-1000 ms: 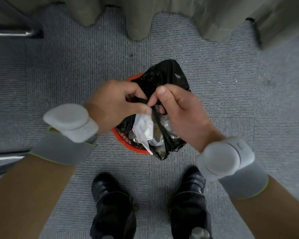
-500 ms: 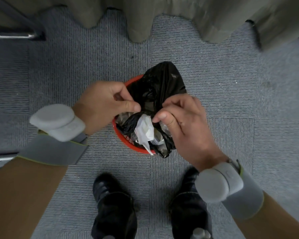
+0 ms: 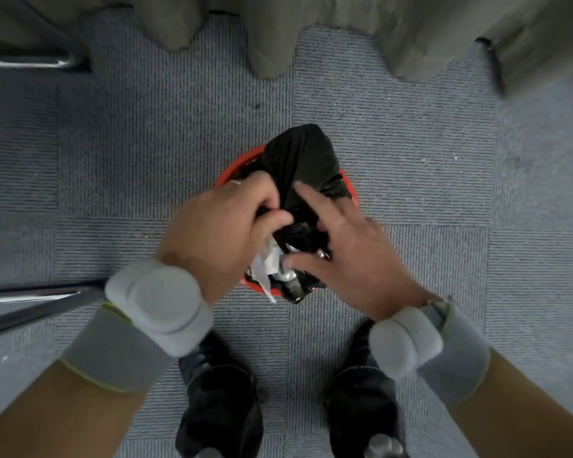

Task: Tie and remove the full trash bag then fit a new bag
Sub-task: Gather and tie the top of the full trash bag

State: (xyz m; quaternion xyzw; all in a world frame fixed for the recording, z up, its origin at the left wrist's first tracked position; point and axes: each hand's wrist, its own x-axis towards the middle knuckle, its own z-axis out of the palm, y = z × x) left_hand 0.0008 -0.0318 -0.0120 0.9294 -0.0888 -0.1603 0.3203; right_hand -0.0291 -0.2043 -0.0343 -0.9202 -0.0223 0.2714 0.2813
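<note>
A full black trash bag [image 3: 303, 160] sits in a small orange bin [image 3: 227, 175] on the grey carpet, straight below me. White paper waste [image 3: 265, 264] pokes out of the bag's near opening. My left hand [image 3: 219, 223] is closed on a bunch of the bag's black plastic near its middle. My right hand [image 3: 351, 252] lies over the bag's near right side, fingers spread, thumb and fingertips touching the plastic. Both hands cover most of the bag's mouth, and motion blur hides the exact grip.
Beige curtain folds [image 3: 311, 24] hang along the far edge. Chrome furniture legs [image 3: 30, 300] run in from the left, with another chrome bar [image 3: 24, 63] at the far left. My two black shoes [image 3: 219, 391] stand just behind the bin.
Both hands have shifted over the bag. The left hand moved right and down onto the gathered plastic. The right hand let go of its pinch and spread its fingers across the bag.
</note>
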